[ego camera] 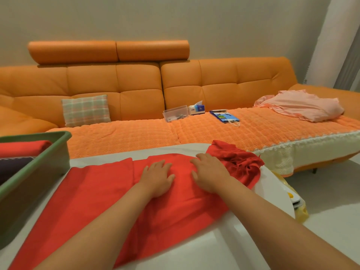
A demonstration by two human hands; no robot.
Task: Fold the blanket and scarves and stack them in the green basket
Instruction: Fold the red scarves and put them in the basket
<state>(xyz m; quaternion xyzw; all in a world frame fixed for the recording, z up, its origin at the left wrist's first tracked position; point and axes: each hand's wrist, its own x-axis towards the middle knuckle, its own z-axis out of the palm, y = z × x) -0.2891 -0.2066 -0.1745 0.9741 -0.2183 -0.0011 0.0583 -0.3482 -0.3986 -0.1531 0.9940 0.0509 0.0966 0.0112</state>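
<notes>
I look down at a white table [194, 250] filling the lower frame, with a red scarf [97, 191] laid across it from the lower left to centre right. My left hand [157, 177] and right hand [209, 172] both lie palm down on its middle, side by side, fingers straight and slightly spread and pinching nothing. I judge they are pressing the matte, soft woven cloth flat so the next fold comes out clean. The scarf's left half is smooth with one straight crease. Its fringed end [237, 158], at centre right, is bunched in loose wrinkles with tassels showing, and it needs straightening. At the left edge sits the green basket [39, 172], a rigid plastic tub with sloping walls, close to the scarf for an easy transfer. Inside it a folded red cloth [23, 148] lies beside a dark folded cloth [11, 166]. Behind, an orange leather sofa [136, 80] carries a crumpled pink ruffled cloth [303, 106] at the upper right, possibly the blanket, not yet folded.
</notes>
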